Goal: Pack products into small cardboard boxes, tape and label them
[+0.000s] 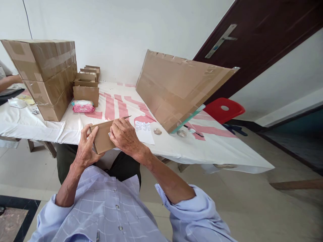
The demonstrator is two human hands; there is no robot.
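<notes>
My left hand (85, 146) grips a small brown cardboard box (103, 137) by its left end, thumb on the upper face. The box is held tilted at the table's front edge, above my lap. My right hand (123, 136) is closed over the box's right end. A thin, dark pointed tool (128, 117) sticks out of its fingers to the right; its exact kind is not clear. A small pale bit shows under these fingers against the box. Just right of this hand, a white sheet with rounded printed marks (144, 131) lies on the table.
Stacked cartons (54, 77) and open small boxes (86, 92) stand left, beside a pink wipes pack (83, 106). A large cardboard panel (181, 87) leans upright at right. Rolls of clear tape (181, 133) lie near it. A red stool (224, 110) stands beyond. Another person's arm (10, 81) shows far left.
</notes>
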